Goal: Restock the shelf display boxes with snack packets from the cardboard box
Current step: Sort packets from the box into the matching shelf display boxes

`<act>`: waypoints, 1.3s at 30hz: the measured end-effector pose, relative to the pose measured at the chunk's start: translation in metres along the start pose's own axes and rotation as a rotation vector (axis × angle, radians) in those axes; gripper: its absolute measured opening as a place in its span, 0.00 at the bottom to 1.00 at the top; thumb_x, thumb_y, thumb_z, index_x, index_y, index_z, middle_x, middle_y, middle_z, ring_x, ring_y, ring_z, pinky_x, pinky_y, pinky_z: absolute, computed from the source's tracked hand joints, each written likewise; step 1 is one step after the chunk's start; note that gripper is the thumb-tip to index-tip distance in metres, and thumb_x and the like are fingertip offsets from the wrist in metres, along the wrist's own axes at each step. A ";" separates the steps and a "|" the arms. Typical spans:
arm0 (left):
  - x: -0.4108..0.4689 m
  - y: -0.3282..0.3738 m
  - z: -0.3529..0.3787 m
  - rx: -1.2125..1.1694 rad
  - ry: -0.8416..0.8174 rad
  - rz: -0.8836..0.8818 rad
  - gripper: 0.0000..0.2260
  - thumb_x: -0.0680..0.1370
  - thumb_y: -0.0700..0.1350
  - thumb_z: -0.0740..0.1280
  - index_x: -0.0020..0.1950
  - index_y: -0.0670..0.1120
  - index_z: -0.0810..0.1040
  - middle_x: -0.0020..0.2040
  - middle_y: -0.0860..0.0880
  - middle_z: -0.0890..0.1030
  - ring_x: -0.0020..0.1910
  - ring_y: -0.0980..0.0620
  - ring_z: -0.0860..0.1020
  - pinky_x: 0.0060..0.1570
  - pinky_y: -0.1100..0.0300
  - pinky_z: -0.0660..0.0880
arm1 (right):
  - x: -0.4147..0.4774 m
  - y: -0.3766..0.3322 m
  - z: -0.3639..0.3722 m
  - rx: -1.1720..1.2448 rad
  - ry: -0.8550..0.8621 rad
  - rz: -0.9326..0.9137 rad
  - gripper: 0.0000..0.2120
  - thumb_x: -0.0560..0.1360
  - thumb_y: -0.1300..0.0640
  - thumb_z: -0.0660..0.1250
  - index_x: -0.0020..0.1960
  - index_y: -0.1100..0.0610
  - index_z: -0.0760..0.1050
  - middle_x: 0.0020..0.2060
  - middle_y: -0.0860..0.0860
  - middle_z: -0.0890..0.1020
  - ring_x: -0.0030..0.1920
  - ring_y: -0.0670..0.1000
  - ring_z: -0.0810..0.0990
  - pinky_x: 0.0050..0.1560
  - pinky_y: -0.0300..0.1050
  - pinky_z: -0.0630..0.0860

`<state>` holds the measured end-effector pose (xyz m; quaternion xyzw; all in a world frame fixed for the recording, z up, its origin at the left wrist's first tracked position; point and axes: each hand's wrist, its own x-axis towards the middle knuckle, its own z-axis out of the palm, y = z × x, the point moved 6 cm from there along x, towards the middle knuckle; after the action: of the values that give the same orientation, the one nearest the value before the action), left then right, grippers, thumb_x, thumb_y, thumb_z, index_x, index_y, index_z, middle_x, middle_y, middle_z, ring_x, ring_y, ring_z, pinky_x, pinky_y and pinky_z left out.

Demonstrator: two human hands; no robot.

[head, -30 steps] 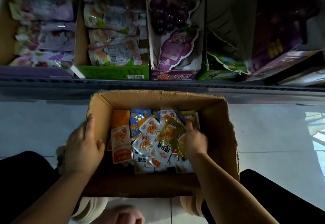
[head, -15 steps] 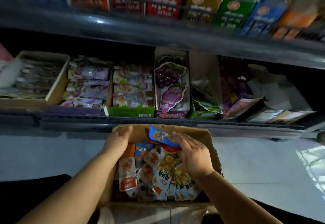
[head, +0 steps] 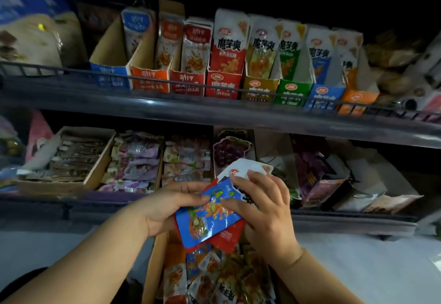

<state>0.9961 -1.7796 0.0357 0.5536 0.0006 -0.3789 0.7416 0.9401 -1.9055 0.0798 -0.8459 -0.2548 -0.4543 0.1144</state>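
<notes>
my left hand [head: 167, 208] is half closed under a small stack of snack packets, with the palm turned up and the thumb lying on the left edge of the blue packet [head: 207, 220]. my right hand [head: 265, 208] comes over the stack from the right with its fingers curled. its thumb presses on the blue face, and the other fingers lie on the white top of a packet [head: 245, 169] behind it. a red packet [head: 226, 235] sticks out under the blue one at the lower edge. so both hands grip the same stack, and neither is wide open.

the stack is above the far end of the cardboard box [head: 155, 263] and does not touch it. more packets [head: 214, 277] lie loose inside the box. the display boxes [head: 224, 84] stand in a row on the upper shelf [head: 167, 105], and among them is a blue display box [head: 321, 96] towards the right.

half a second ago my left hand was resting on the rim of the cardboard box, and only my right hand was on the blue packet, low in the box. now the left hand has left the rim and joined the right, and the stack is lifted up in front of the lower shelf [head: 334, 217]. my view has also tilted up, so the upper row shows in full.
</notes>
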 end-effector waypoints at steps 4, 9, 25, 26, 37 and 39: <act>0.008 0.003 0.009 -0.114 0.005 0.113 0.13 0.64 0.32 0.69 0.45 0.42 0.82 0.39 0.41 0.84 0.33 0.49 0.83 0.32 0.59 0.80 | 0.003 0.018 0.005 -0.033 -0.027 0.133 0.14 0.76 0.48 0.58 0.61 0.45 0.66 0.67 0.52 0.64 0.72 0.51 0.57 0.70 0.56 0.61; 0.013 0.015 0.013 -0.285 0.142 0.262 0.13 0.66 0.32 0.64 0.47 0.42 0.78 0.34 0.45 0.84 0.29 0.51 0.82 0.25 0.62 0.77 | 0.012 0.044 0.001 0.226 0.022 0.386 0.35 0.71 0.56 0.59 0.73 0.41 0.48 0.75 0.43 0.47 0.75 0.43 0.47 0.72 0.38 0.54; 0.019 0.020 0.021 0.173 0.485 0.445 0.12 0.72 0.38 0.68 0.50 0.53 0.75 0.43 0.52 0.82 0.42 0.54 0.81 0.39 0.60 0.78 | -0.007 0.058 0.040 0.954 -0.098 1.377 0.14 0.69 0.67 0.70 0.48 0.52 0.73 0.34 0.47 0.82 0.37 0.47 0.81 0.39 0.42 0.79; 0.020 0.019 0.023 0.157 0.466 0.421 0.11 0.72 0.39 0.68 0.50 0.51 0.76 0.42 0.51 0.83 0.42 0.53 0.82 0.41 0.58 0.78 | -0.007 0.057 0.040 0.971 -0.102 1.390 0.12 0.69 0.67 0.70 0.46 0.53 0.73 0.34 0.48 0.82 0.35 0.46 0.81 0.35 0.39 0.77; 0.023 0.036 0.038 0.070 0.421 0.443 0.11 0.73 0.35 0.66 0.42 0.52 0.77 0.32 0.57 0.83 0.32 0.61 0.81 0.27 0.69 0.75 | 0.003 0.081 0.020 1.075 -0.038 1.398 0.05 0.72 0.68 0.66 0.42 0.61 0.71 0.30 0.49 0.84 0.31 0.44 0.82 0.30 0.35 0.77; 0.023 0.044 0.043 0.077 0.408 0.466 0.11 0.73 0.33 0.65 0.42 0.51 0.77 0.31 0.57 0.83 0.30 0.62 0.80 0.26 0.70 0.74 | 0.010 0.088 0.014 1.109 -0.027 1.403 0.08 0.72 0.68 0.66 0.46 0.57 0.71 0.41 0.52 0.84 0.38 0.47 0.83 0.33 0.35 0.78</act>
<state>1.0190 -1.8234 0.0793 0.6312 0.0080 -0.0796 0.7715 1.0021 -1.9708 0.0837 -0.6355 0.1370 -0.0809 0.7556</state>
